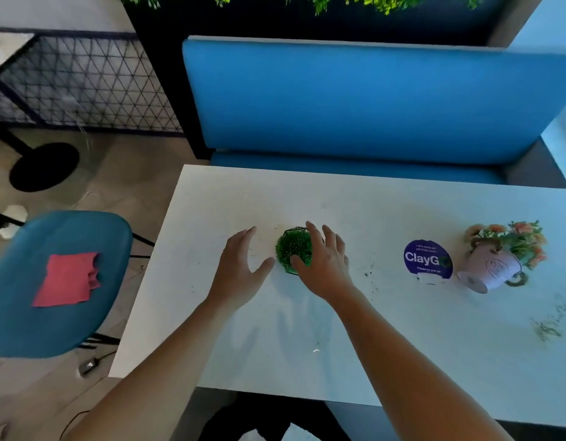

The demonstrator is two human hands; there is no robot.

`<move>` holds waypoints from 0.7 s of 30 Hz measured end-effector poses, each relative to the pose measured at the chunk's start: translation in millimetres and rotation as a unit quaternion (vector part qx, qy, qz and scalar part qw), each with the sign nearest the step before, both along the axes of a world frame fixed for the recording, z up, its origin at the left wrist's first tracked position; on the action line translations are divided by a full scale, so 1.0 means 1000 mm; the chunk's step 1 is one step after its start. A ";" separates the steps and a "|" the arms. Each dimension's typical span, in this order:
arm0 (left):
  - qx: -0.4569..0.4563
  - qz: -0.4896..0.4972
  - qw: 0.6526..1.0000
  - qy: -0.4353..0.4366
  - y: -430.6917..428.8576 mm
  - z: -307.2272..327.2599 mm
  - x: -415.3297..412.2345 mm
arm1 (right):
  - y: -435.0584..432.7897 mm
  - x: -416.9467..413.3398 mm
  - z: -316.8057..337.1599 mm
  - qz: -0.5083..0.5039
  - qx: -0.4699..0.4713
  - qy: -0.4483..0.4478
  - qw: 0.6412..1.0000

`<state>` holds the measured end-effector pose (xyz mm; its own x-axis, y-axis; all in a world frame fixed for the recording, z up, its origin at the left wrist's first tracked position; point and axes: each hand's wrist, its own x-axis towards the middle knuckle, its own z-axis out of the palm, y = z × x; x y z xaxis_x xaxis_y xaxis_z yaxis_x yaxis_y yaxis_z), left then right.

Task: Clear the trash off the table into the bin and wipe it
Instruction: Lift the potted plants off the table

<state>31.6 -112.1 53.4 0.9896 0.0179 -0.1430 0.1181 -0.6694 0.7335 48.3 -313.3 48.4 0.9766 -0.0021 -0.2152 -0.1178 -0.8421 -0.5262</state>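
A blue bench (354, 100) spans the upper frame, a teal chair (20, 281) sits lower left, and a pink flowerpot (488, 268) stands beside a purple sign (427, 259) at right.

left grip (240, 268): fingers straight, palm down | right grip (323, 262): fingers spread, arched

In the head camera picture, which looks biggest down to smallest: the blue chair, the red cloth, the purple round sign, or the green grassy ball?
1. blue chair
2. red cloth
3. purple round sign and green grassy ball: about alike; the right hand hides part of the ball.
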 end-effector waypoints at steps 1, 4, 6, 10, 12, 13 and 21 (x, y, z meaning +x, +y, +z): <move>-0.002 0.001 1.000 0.006 -0.002 -0.005 0.001 | -0.001 0.002 -0.003 0.002 -0.004 0.008 1.000; -0.009 0.009 0.999 0.030 -0.010 -0.016 0.004 | -0.001 0.008 -0.010 0.007 -0.005 0.036 0.999; -0.014 0.011 0.999 0.045 -0.014 -0.022 0.005 | -0.002 0.011 -0.015 0.015 -0.001 0.051 0.999; -0.024 0.015 0.997 0.067 -0.020 -0.030 0.006 | -0.001 0.016 -0.024 0.023 0.022 0.061 0.998; -0.027 0.018 0.997 0.073 -0.022 -0.031 0.006 | -0.001 0.018 -0.027 0.027 0.042 0.051 0.997; -0.027 0.018 0.997 0.076 -0.022 -0.031 0.005 | -0.001 0.020 -0.028 0.029 0.051 0.042 0.997; -0.041 0.026 0.996 0.071 -0.023 -0.027 0.001 | 0.001 0.025 -0.022 0.029 0.049 0.037 0.998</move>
